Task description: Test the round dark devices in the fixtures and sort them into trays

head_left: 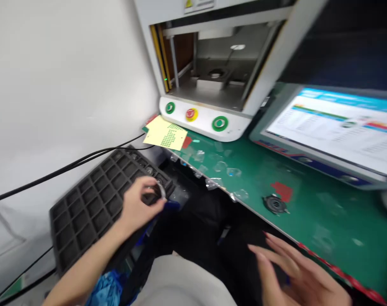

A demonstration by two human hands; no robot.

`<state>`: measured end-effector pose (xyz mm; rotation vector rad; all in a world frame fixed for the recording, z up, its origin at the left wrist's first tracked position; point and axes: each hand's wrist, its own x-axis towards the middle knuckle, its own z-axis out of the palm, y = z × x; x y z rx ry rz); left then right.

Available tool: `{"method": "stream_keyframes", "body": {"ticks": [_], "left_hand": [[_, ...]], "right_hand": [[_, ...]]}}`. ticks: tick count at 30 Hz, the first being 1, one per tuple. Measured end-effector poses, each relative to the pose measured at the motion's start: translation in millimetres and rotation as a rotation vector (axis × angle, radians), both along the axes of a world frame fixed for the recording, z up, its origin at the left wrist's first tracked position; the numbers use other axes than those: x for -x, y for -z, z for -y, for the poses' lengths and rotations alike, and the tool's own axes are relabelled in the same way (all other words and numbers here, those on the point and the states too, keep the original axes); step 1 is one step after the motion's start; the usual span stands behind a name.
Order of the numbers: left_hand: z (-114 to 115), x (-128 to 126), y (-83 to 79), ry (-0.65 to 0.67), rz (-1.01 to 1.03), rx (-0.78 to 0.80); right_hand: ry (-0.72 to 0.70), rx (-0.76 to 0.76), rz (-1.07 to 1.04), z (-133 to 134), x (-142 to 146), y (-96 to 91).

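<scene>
– White wall (69,85) on the left. Cut off?
– Yes, left and top edges. White machine (204,119) loses its top too. Bay is dim; fixture (212,83) inside hard to make out.
– Monitor (337,127)?
– Lit, far right, tilted in view. Screen text smeared, right side out of frame.
– Surface?
– Green bench (260,168), running diagonally to lower right, red strip (349,278) along part of its front edge. Dark gridded tray (94,208) to its left, partly hidden behind the left forearm (88,259). Space under the bench edge is black, little detail.
– Hands?
– Well apart. Right hand (300,267) open near the bench edge, fingers loosely extended, wrist cut off by the frame. Left hand (139,206) over the tray's right end, thumb and fingers in a pinch.
– Smaller stuff?
– Yellow sheet (158,131) with green marks by the machine base. Round black part (274,204) on the bench beside a red patch (283,191). Clear plastic bits (220,166) scattered nearby, outlines vague.
– Pinched on what?
– A thin pale ring (162,190), tipped up on edge. Blurred; can't tell metal from plastic.
</scene>
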<state>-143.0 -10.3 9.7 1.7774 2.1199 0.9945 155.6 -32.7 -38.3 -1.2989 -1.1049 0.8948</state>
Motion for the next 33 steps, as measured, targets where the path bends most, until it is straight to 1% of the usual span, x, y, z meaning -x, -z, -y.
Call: {"method": "stream_keyframes", "body": {"ticks": [1,2,3,5,7,8,10,13,16,17,18,19,20,21,23,24,25,26,28,30,32,33], "left_hand": [[-6.8,-31.4,5.4,0.162,0.063,-0.053],[-11.0,-59.6,10.3,0.301,0.101,-0.058],[-13.6,-83.8,14.5,0.411,0.135,-0.065],[-16.6,-119.7,21.1,0.587,0.175,-0.115],[-19.7,-141.9,25.5,0.701,0.181,-0.219],[-21.4,-149.4,27.1,0.735,0.174,-0.274],[-23.7,-159.8,29.4,0.759,0.144,-0.349],[-22.4,-167.9,30.8,0.752,0.092,-0.385],[-19.4,-169.8,28.1,0.737,0.075,-0.38],[-19.6,-169.1,25.8,0.726,0.11,-0.343],[-21.0,-167.5,22.9,0.712,0.181,-0.266],[-23.7,-165.2,19.8,0.7,0.289,-0.146],[-27.6,-162.1,16.6,0.719,0.431,0.019],[-32.3,-158.5,14.0,0.77,0.599,0.229],[-42.9,-151.1,11.9,0.921,0.949,0.683],[-47.8,-148.2,12.5,0.992,1.101,0.868],[-51.8,-146.2,14.0,1.042,1.222,1.011],[-55.0,-145.3,16.1,1.061,1.304,1.105],[-58.1,-146.4,20.5,1.057,1.361,1.193],[-57.9,-150.0,23.3,1.061,1.348,1.247],[-55.4,-154.2,23.8,1.041,1.34,1.226],[-53.6,-156.0,23.4,1.013,1.33,1.161]], "right_hand": [[0.034,-0.056,0.033,-1.0,6.3,-2.5],[0.036,-0.114,0.069,-2.4,12.3,-5.7],[0.031,-0.162,0.108,-4.0,17.4,-9.2],[0.04,-0.219,0.177,-7.5,22.6,-15.7],[0.109,-0.249,0.195,-9.4,20.5,-19.6],[0.145,-0.252,0.178,-9.3,17.4,-20.7],[0.176,-0.217,0.115,-7.6,9.4,-21.4],[0.126,-0.108,0.06,-5.0,-0.7,-21.6],[0.083,-0.075,0.062,-6.6,-6.4,-23.3],[0.069,-0.067,0.044,-8.0,-8.5,-24.6],[0.054,-0.054,0.009,-9.6,-11.0,-26.3],[0.031,-0.033,-0.035,-11.2,-14.3,-28.3],[-0.007,-0.012,-0.079,-12.5,-18.2,-30.7],[-0.062,0.005,-0.116,-13.6,-22.7,-33.3],[-0.207,0.036,-0.148,-14.5,-32.2,-38.7],[-0.286,0.053,-0.143,-14.4,-36.7,-41.4],[-0.359,0.067,-0.13,-14.1,-40.7,-43.9],[-0.418,0.08,-0.119,-13.7,-44.2,-46.2],[-0.504,0.095,-0.106,-13.4,-49.2,-49.9],[-0.549,0.078,-0.09,-14.2,-51.9,-51.8],[-0.529,0.036,-0.055,-16.0,-52.9,-51.4],[-0.475,0.007,-0.033,-17.1,-52.7,-50.5]]}}
